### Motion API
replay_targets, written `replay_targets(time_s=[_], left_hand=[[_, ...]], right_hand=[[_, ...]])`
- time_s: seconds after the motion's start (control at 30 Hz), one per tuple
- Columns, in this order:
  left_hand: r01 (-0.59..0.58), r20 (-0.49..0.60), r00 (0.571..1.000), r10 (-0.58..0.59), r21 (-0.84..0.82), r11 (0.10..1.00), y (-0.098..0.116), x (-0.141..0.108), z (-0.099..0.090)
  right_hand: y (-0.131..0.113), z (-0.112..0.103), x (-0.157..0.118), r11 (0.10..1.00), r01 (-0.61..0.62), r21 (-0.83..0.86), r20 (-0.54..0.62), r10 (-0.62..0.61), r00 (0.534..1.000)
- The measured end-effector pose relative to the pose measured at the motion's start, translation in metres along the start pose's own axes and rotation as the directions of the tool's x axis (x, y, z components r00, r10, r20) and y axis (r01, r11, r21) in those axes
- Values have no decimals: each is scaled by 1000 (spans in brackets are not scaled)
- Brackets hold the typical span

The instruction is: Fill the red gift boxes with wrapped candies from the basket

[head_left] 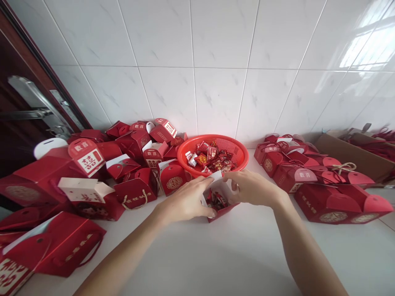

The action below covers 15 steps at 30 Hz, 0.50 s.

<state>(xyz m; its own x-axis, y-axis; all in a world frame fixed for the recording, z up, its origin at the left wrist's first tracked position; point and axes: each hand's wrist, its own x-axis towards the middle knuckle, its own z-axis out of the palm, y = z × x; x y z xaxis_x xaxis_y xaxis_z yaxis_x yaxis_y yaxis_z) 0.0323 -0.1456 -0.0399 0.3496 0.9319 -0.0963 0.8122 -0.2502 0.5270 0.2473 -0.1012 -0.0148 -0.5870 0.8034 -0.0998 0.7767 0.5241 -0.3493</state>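
The left hand [187, 200] reaches in from lower left, palm down, thumb and fingers holding the left side of an open red box [221, 212]. The right hand [257, 188] bends inward, fingers pinching its right flap. The box, with wrapped sweets [215, 199] inside, sits between both hands, just before the red basket [238, 153].

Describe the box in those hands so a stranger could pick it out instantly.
Find the red basket near the tiled wall. Just in front, the left hand and right hand hold a red box, open with wrapped sweets inside. Unlike the boxes either side, it is held.
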Motion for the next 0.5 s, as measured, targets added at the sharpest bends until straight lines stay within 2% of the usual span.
replay_targets(time_s=[0.17,0.3,0.4,0.5], left_hand=[[60,5,998,-60,7,998,-6,2,-11],[29,-6,1000,-29,3,1000,-11,4,-14],[19,-2,1000,-19,2,1000,-14,5,-15],[-2,-31,1000,2,-3,1000,-14,5,-15]], right_hand=[[5,-5,-5,996,64,61,34,-66,997],[5,-7,-5,985,142,101,17,-145,989],[5,-9,-7,972,207,113,49,-213,976],[7,-8,-6,972,211,101,58,-217,974]])
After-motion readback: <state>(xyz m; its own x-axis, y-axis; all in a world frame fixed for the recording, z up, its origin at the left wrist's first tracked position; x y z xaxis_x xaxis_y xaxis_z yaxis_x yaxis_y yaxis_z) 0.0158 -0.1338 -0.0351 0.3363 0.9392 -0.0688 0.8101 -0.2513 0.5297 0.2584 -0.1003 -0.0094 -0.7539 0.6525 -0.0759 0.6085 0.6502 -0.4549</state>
